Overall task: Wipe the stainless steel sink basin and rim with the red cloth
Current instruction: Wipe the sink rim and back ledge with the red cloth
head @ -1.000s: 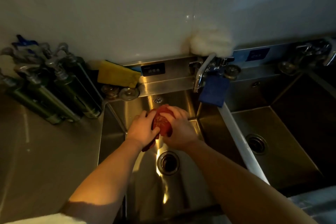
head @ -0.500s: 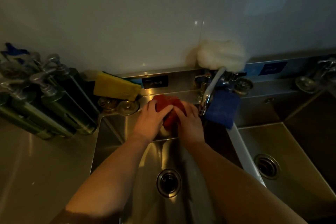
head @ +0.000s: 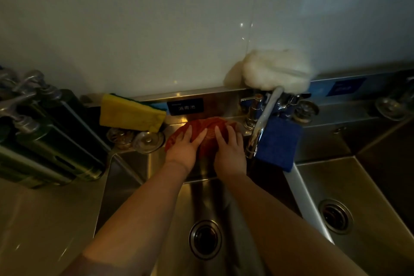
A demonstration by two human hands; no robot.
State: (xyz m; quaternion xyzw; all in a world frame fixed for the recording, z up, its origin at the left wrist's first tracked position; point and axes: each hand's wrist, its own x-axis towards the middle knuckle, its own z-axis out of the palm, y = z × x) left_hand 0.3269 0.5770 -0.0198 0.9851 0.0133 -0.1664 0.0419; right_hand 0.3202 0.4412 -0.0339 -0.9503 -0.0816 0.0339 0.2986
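The red cloth (head: 202,131) lies spread on the back rim (head: 177,129) of the stainless steel sink, directly below the black label plate (head: 185,106), with its lower edge draping over onto the rear wall of the basin (head: 132,170). Both hands are flat on it, palms down and fingers extended, pressing rather than gripping: the left hand (head: 184,149) covers the cloth's left half, the right hand (head: 230,152) its right half. The cloth's long axis runs left to right along the rim, parallel to the wall. The two hands are about equally near; neither holds an advantage. To the right, room is tight: the tap (head: 261,127) and a hanging blue cloth (head: 279,141) stand just beside the right hand, so a sweep that way would appear to meet the tap base almost at once. To the left, the rim is partly occupied by two metal strainers (head: 136,139) and a yellow sponge (head: 131,114), near the left hand. A row of green bottles (head: 58,136) stands on the worktop (head: 44,219) farther left. The open room lies toward the person, down into the basin and its drain (head: 205,240), which is judged not yet covered.
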